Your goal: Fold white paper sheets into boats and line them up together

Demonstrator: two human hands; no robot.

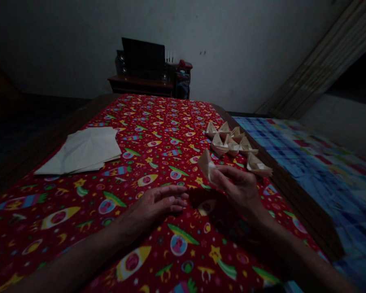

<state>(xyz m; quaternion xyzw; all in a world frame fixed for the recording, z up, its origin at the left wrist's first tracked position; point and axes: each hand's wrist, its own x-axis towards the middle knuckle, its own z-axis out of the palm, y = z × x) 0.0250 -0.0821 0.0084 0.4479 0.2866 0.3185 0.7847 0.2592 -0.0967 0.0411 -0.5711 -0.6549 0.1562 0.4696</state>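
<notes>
Pinching a folded paper piece (205, 166) over a red cloth (158, 165)

In the head view, the only one, the person's right hand (243, 189) grips the folded paper piece between thumb and fingers near its right side, so its peaked end points up and away to the left. The left hand (158, 203) holds nothing; its fingers lie loosely bent and close together, low over the red cloth, and whether they rest on it cannot be told. A paper stack (93, 148) with uneven edges lies at the far left, well apart from both hands. Beyond the right hand stand the other folded pieces (231, 144), set close together in rows, with a lone folded piece (258, 167) nearer, just beside the group and close to the wooden table edge (311, 224).

The likeliest trouble is crushing: too tight a pinch could crease the thin walls or flatten the peak. Too slack a pinch might let the folds spring open. The right knuckles sit near the lone folded piece, so a careless swing outward could nudge it toward the table edge. Dim light hides the finer creases, making a crooked fold easy to miss. A sleeve-height sweep leftward might also scatter the loose paper stack.
</notes>
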